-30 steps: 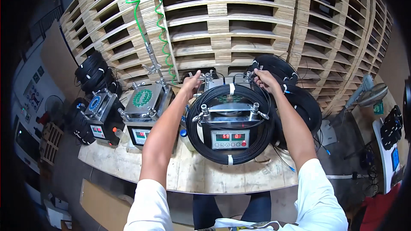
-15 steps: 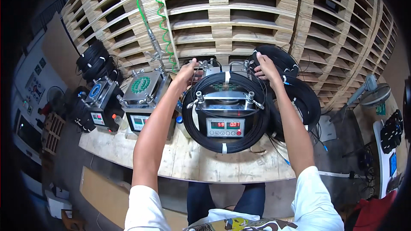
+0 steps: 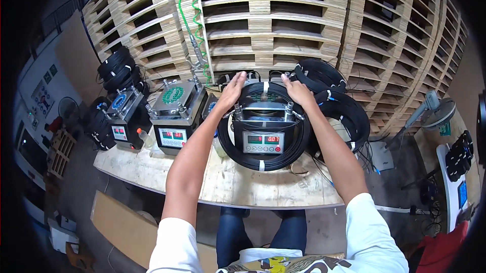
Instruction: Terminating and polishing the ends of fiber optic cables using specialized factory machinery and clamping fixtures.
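Observation:
A large coil of black cable (image 3: 237, 157), bound with white ties, encircles the front of a pressure machine (image 3: 262, 130) with a lit red display and a metal clamp bar. At the coil's upper left lies my left hand (image 3: 232, 92), its fingers stretched out and together. My right hand (image 3: 298, 92) is opposite at the upper right, fingers extended and thumb pointing up. Both appear to touch the coil or the machine's back edge; the undersides of the hands are hidden. Neither is wrapped around anything I can see.
Two similar machines (image 3: 173, 113) (image 3: 121, 116) stand to the left, near a small orange-capped bottle (image 3: 147, 139). More black cable coils (image 3: 349, 116) lean at right. Wooden pallets (image 3: 260, 25) rise behind the plywood table (image 3: 228, 192); green air hoses (image 3: 179, 7) hang down.
Both hands have come closer together over the top of the coil, and their fingers have straightened. The whole view has shifted slightly.

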Action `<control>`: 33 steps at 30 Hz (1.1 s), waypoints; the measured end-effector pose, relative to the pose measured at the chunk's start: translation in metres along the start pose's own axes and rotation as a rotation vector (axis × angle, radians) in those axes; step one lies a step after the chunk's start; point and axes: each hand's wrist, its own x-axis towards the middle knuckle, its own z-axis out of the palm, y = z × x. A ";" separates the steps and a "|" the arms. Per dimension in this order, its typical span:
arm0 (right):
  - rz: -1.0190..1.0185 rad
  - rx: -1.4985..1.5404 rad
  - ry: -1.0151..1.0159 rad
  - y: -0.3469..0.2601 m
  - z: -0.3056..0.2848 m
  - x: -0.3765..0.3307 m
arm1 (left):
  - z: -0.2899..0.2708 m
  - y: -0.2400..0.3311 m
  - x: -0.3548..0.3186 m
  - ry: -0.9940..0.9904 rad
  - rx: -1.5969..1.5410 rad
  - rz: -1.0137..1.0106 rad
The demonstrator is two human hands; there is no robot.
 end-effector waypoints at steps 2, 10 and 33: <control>0.010 -0.207 0.102 -0.004 0.000 0.001 | -0.003 0.001 0.001 -0.077 0.056 -0.077; -0.110 0.267 0.261 0.019 0.019 0.019 | 0.008 -0.006 0.019 -0.010 -0.078 -0.184; -0.042 0.218 0.233 0.022 0.022 0.031 | 0.009 -0.007 0.024 0.062 0.010 -0.220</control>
